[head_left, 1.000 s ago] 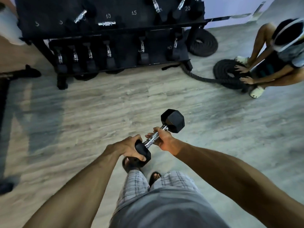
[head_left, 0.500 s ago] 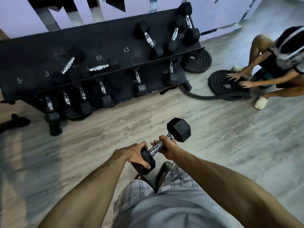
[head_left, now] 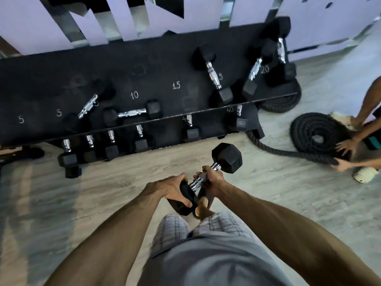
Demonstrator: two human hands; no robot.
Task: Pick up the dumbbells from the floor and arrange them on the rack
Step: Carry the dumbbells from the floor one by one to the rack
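Note:
I carry a black hex dumbbell (head_left: 226,157) with a chrome handle in front of my waist, tilted with its far head up and to the right. My left hand (head_left: 171,188) grips its near head, and my right hand (head_left: 212,180) is curled round the handle. The black two-tier rack (head_left: 160,65) stands just ahead. Its top shelf bears chalked numbers 5, 10, 15, 20 and several dumbbells lying at odd angles, among them one at the 10 mark (head_left: 132,113). The lower shelf holds a row of dumbbells.
A coiled black battle rope (head_left: 315,137) lies on the floor at the right, with another person's hands (head_left: 346,147) on it. A second rope coil (head_left: 282,102) sits behind the rack's right end. A white panelled wall backs the rack. Pale wood floor lies between me and the rack.
I have stepped closer to the rack, which now fills the upper frame with its top shelf in full view. The dumbbell stays in the same two-handed hold.

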